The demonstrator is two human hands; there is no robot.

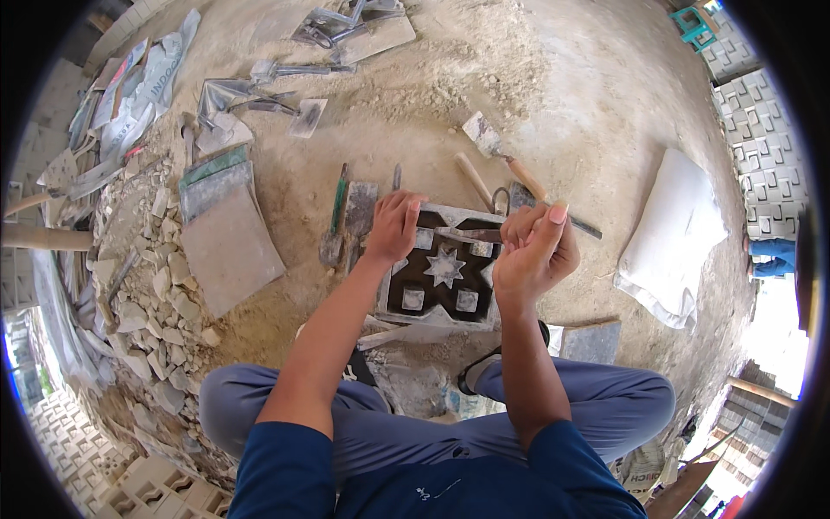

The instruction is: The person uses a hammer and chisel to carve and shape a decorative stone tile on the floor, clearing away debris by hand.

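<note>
Between my feet lies a square metal block mould (446, 327) with a grey frame, dark recesses, a star-shaped piece (444, 267) in the middle and small square blocks around it. My left hand (395, 227) is closed at the mould's far left corner, its fingers curled over the frame. Over the right side, my right hand (536, 255) is closed on a slim tool with a narrow metal blade (467, 233). That blade points left across the far part of the mould; its handle is hidden in my fist.
Beyond the mould lie a wooden-handled trowel (524, 179), a green-handled tool (338, 203) and a grey metal bar (360, 209). Flat slabs (232, 246) and broken rubble (164, 311) are at the left. A white sack (672, 238) lies at the right. More metal parts (346, 30) sit far off.
</note>
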